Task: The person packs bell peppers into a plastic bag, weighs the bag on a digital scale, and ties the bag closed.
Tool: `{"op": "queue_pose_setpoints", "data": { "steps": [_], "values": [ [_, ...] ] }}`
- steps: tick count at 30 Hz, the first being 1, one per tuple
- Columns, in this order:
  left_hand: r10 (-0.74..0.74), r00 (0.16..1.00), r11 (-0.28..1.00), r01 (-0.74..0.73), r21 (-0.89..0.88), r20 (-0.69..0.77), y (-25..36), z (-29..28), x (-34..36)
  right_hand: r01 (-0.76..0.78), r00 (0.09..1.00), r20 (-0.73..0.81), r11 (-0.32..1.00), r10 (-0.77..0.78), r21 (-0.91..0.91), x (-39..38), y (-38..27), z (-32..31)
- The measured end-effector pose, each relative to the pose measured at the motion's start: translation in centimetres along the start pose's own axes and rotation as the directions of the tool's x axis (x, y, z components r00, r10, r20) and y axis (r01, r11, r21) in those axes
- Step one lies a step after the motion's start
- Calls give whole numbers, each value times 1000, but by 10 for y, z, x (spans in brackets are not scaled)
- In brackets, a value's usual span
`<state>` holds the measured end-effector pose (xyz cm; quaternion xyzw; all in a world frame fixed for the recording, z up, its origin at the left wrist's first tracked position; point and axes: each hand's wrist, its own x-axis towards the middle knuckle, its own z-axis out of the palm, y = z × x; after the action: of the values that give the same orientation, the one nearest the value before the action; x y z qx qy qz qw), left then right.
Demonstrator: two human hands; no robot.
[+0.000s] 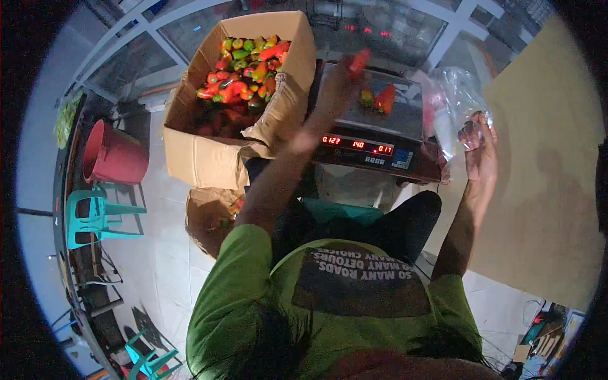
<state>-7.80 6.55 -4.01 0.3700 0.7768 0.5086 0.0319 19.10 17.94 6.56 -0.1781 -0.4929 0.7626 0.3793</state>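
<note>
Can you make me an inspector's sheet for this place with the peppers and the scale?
Surface: dark scale platter, two peppers lying on it; red display lit.
Job's things: open cardboard box, left of the scale, holding red, green and mixed-colour peppers.
Clutter: mixed items at lower right, too small to name.
Left hand: blurred, holding a red pepper over the scale.
Right hand: fingers gripping a clear plastic bag.
Cables: thin cord-like line near the right knee; unsure.
Surroundings: red bin, teal stool.
</note>
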Motion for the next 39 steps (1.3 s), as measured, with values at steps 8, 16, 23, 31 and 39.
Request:
{"op": "queue_pose_setpoints", "data": {
  "steps": [8,16,23,31,39],
  "values": [
    [-92,942,945,185,268,-323,-75,-159,3,108,984,-149,994,-102,35,-13,-26,23],
    [-77,935,822,256,508,-346,-171,-174,-1,195,974,97,976,-205,100,-19,-40,27],
    [-64,975,933,134,333,-212,-157,-155,-9,213,977,-7,972,-214,100,-24,-40,30],
    [-516,832,533,127,-836,-203,-79,-175,-7,222,974,33,974,-224,47,-20,-36,24],
    [-12,987,817,101,-568,158,8,-39,-6,236,968,69,970,-240,58,-21,-41,18]
  ]
}}
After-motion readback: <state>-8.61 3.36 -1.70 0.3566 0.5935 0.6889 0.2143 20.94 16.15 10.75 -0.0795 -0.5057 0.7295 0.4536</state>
